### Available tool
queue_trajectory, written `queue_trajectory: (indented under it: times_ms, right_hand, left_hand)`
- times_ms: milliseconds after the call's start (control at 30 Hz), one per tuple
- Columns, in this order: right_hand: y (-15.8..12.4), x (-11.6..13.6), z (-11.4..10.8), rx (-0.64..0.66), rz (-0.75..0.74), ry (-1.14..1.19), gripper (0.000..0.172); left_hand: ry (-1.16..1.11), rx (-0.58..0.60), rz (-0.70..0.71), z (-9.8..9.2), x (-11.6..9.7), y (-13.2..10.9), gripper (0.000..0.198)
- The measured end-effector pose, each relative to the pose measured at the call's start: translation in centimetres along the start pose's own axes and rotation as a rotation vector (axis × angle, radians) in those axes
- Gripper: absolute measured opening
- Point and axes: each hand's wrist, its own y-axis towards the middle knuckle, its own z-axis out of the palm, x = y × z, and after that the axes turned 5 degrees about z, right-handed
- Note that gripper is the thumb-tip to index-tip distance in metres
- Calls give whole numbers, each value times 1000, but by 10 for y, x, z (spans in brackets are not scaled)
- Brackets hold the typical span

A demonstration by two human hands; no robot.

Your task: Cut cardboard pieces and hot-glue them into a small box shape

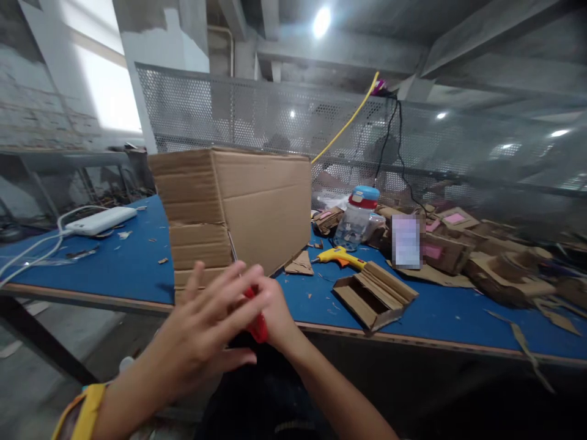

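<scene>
A large folded piece of corrugated cardboard (266, 208) stands upright on the near edge of the blue table, creased down its left part. My right hand (277, 311) is closed around what look like red-handled scissors (259, 327). Their narrow metal blade (233, 245) points up against the cardboard near the crease; much of the tool is hidden behind my fingers. My left hand (206, 318) is open with its fingers spread, overlapping my right hand in front of the cardboard's lower part. Whether its fingertips touch the sheet I cannot tell.
On the blue table (312, 305), a yellow glue gun (342, 256) and a small cardboard box (367, 296) lie to the right. Behind them stands a clear bottle (355, 217). Cardboard pieces (499, 263) are heaped farther right. A white power strip (101, 221) lies left.
</scene>
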Motion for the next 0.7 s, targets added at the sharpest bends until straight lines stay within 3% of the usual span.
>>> queue_trajectory:
  times_ms: [67,100,167,267,367,500,600,700]
  right_hand:
    - [-7,1,-4,42,52,66,34]
    - [-11,1,-6,73,74,96,37]
    - [-17,-1,-8,132,116,133,41]
    - [-20,-8,-9,193,174,242,51]
    - [-21,-17,-13,277,188,419,67]
    - [-27,-21,-26,376,80,556,77]
    - [-31,-15,-33,383,51,534,77]
    - [-30,-4,-37,306,59,398,70]
  left_hand:
    - [-2,-138,-223,-10,18,0,98]
    - [-37,-292,-385,-14,29,2,108]
    - [-289,-491,-748,-18,48,12,107]
    - [-705,-448,-1050,-14,61,33,82]
    - [-835,-480,-1108,-7,57,47,70]
    - [-901,-488,-1154,-6,47,49,69]
    - [-929,-473,-1170,-7,43,51,70]
    - [-924,-474,-1167,-7,41,55,68]
